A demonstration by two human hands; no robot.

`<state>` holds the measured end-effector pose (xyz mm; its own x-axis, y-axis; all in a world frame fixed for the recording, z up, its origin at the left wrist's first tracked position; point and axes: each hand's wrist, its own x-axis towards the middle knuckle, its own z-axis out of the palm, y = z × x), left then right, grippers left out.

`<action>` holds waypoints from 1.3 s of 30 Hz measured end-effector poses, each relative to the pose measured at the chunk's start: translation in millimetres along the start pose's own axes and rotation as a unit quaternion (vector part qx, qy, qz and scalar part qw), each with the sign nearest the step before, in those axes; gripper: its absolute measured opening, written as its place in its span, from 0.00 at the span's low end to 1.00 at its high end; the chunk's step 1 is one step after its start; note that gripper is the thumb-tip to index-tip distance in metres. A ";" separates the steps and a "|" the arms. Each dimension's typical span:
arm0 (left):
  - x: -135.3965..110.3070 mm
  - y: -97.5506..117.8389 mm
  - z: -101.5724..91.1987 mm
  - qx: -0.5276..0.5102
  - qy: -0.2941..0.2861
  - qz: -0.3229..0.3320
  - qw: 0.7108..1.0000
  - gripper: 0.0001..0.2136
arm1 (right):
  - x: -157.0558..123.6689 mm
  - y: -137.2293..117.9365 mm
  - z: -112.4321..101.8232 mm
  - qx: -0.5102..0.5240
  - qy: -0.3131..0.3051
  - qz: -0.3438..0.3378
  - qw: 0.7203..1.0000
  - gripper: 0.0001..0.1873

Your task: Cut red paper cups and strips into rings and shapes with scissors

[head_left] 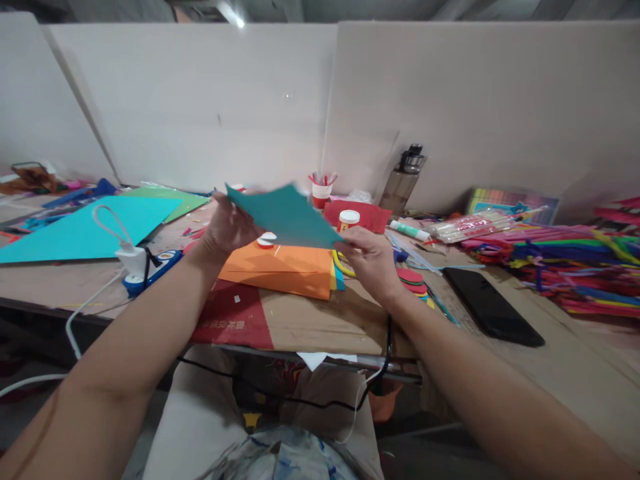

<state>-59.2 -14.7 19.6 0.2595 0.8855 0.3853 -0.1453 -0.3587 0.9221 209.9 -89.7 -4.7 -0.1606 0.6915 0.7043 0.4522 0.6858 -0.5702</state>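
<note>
Backdrop: pale panels (200,100) spanned the upper frame, a cluttered table (40,287) below.
Left hand (229,227): closed on the teal sheet (286,217) at its left edge, fingers partly hidden.
Right hand (371,259): pinched the lower right corner!
Sheet's spot: mid-frame, stretched between those hands, above the orange paper (275,273).

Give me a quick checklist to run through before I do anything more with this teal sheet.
1. Left hand on the teal sheet: ok, at its left end.
2. Right hand on the sheet: ok, pinching its right corner.
3. Sheet lying flat: not ok, it is held up and bent.
4. Sheet's hidden face unmarked: cannot tell.
5. Phone apart from the sheet: ok, it lies off to the right.
</note>
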 end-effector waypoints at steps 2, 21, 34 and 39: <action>-0.1 5.2 -12.2 -0.106 -0.037 0.006 0.994 0.44 | -2.1 -4.1 -2.9 -0.064 -0.063 -0.073 0.993 0.11; -8.5 -47.4 44.2 0.420 -0.369 0.118 0.821 0.21 | -14.5 -10.3 9.4 -0.056 -0.386 -0.138 0.910 0.16; 3.6 -45.0 26.5 0.387 -0.197 0.015 0.901 0.16 | -10.5 -5.9 5.8 -0.252 -0.267 -0.193 0.910 0.11; 7.4 -40.2 17.4 0.228 -0.021 -0.021 0.973 0.16 | 5.3 1.7 -22.1 -0.205 0.062 -0.101 0.972 0.07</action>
<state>-34.8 1.1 -14.0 0.2962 0.8930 0.3390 0.3021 -0.4243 0.8537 229.2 -89.9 7.5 -0.1871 0.5032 0.8437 0.7386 0.6383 -0.2169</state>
